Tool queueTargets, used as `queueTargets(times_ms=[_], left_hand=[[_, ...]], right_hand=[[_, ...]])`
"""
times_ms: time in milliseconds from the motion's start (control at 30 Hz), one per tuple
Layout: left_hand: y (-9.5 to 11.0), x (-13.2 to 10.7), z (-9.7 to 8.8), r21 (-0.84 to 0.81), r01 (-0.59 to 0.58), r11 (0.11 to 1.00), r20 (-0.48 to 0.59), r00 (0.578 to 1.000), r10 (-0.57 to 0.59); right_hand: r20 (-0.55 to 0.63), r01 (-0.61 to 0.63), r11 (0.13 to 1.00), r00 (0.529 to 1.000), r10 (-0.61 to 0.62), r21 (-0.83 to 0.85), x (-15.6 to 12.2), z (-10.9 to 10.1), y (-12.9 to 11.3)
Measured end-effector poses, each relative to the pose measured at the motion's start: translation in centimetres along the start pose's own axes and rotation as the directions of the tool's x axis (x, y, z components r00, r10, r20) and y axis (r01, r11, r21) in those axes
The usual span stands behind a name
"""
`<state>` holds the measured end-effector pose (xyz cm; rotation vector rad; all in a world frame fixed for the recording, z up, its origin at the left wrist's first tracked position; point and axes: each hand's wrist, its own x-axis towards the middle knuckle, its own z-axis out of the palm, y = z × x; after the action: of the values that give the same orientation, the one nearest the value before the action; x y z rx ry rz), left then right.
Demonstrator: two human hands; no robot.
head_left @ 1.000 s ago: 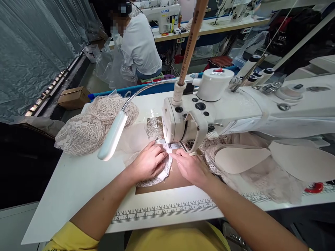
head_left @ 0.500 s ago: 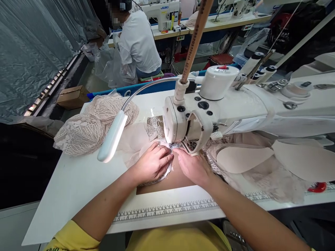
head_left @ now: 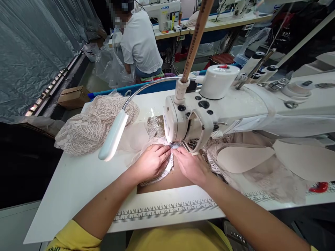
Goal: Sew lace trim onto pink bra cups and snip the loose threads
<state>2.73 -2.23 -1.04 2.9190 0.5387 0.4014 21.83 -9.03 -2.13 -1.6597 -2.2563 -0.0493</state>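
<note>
A beige lace bra cup [head_left: 165, 170] lies under the needle area of a white sewing machine [head_left: 180, 120], its trimmed edge curving toward me. My left hand [head_left: 153, 160] rests over the cup with its fingers together, pressing the fabric beside the presser foot [head_left: 175, 145]. On the other side, my right hand [head_left: 192, 165] has its fingertips closed at the cup's edge, close to the foot. The two hands' fingertips nearly meet there. My fingers cover much of the cup and the stitching point.
Lace cups [head_left: 81, 134] are piled at the left behind a lit lamp [head_left: 113, 136]. Beige foam pads [head_left: 244, 158] and lace lie at the right near a red-handled tool [head_left: 318, 187]. A ruler strip [head_left: 167, 211] runs along the front edge. A person [head_left: 142, 43] sits beyond the table.
My left hand has drawn its fingers closer together and shifted slightly down, showing more lace behind it. The cup has turned a little at the foot. The seated person's arm has lowered.
</note>
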Motion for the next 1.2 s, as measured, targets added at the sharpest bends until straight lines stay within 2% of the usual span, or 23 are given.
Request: queueTargets(times_ms=[300,567,767,1000,1200], left_hand=[[-0.3,-0.1,0.3,0.013,-0.001,1.000,-0.035,0.999,0.001],[-0.6,0.0,0.0,-0.045,-0.028,0.999,-0.027,0.999,0.027],[-0.7,0.5,-0.4,-0.043,0.023,0.999,-0.021,0.999,-0.024],[-1.2,0.5,-0.1,0.000,0.051,0.999,-0.052,0.997,-0.051],[-1.2,0.2,-0.4,0.031,0.080,0.996,-0.022,0.997,-0.079]], right_hand=[[-0.022,-0.014,1.000,1.000,0.014,-0.009,0.2,-0.3,-0.2],[0.014,0.003,1.000,1.000,-0.003,0.007,-0.1,-0.4,0.0],[0.002,0.019,0.997,1.000,-0.019,0.080,-0.1,-0.5,0.3],[0.009,0.003,0.999,1.000,-0.003,0.033,0.1,-0.3,0.2],[-0.021,0.026,0.999,0.999,-0.025,0.044,0.0,-0.4,0.3]])
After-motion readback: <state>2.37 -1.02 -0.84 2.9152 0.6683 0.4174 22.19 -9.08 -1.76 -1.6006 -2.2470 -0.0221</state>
